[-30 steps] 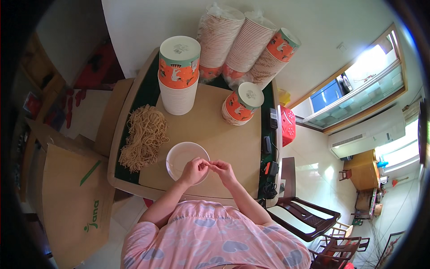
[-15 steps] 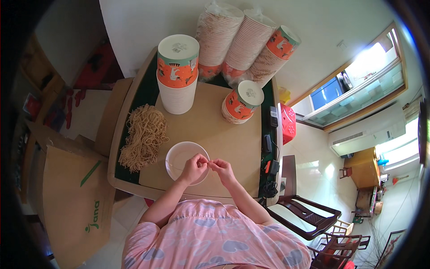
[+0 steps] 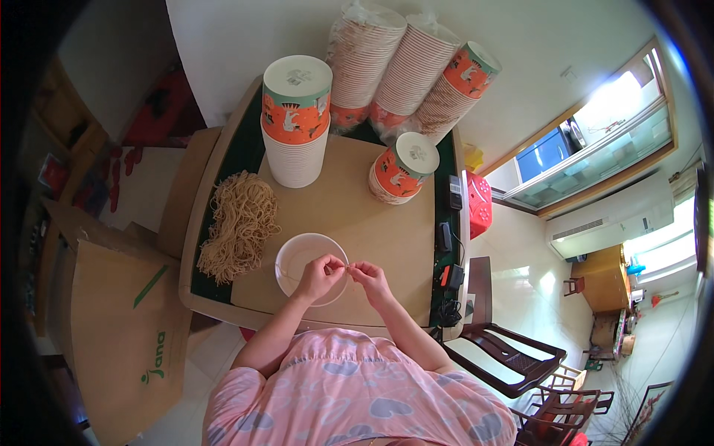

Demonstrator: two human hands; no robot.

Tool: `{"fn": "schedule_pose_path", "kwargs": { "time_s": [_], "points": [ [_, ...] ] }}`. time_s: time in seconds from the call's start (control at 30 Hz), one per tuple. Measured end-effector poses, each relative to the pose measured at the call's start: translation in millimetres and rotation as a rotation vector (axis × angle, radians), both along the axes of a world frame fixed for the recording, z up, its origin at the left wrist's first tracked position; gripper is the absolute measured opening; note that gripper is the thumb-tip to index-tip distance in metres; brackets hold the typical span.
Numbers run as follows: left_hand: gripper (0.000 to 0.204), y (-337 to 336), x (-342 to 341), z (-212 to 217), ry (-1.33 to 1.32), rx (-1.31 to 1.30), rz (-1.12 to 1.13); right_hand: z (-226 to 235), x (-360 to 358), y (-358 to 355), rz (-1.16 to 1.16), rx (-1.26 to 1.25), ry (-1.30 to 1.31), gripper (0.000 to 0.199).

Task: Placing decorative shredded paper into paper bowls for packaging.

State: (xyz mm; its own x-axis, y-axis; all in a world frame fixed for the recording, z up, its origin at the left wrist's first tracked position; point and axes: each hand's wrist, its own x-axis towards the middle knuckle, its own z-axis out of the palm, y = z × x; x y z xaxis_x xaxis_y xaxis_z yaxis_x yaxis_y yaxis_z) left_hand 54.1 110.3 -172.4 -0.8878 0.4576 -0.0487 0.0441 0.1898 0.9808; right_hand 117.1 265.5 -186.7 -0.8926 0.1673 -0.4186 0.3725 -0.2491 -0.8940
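Observation:
My left hand [image 3: 320, 277] and my right hand [image 3: 370, 281] meet fingertip to fingertip over the right side of a white paper tub [image 3: 294, 254]. Both are closed in a pinch on a thin tan string, of which little shows between the fingers. The tub's mouth faces up, and its inside looks plain white. A bit of the same string shows at the tub's left rim. To the left lies a loose heap of tan strings [image 3: 238, 227].
A tall stack of nested tubs [image 3: 296, 123] with orange and green print stands upside down behind. A shorter stack [image 3: 401, 171] is at the right. Plastic-wrapped stacks [image 3: 366, 63] lean on the wall. Black adapters [image 3: 445, 236] line the right edge; a cardboard box [image 3: 123, 334] stands left.
Both hands stay at the tub's right rim, with only a slight shift of the pinching fingers. The tub and the string heap have not visibly moved.

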Motion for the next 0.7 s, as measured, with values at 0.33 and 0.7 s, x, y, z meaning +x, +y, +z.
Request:
{"fn": "schedule_pose_path", "kwargs": {
  "time_s": [0.33, 0.7],
  "points": [
    [0.005, 1, 0, -14, 0.008, -0.003, -0.011, 2, 2, -1, 0.070, -0.009, -0.007, 0.012],
    [0.008, -3, 3, 0, 0.024, 0.022, -0.023, 3, 0, -3, 0.027, 0.028, -0.003, 0.013]
  ]
}}
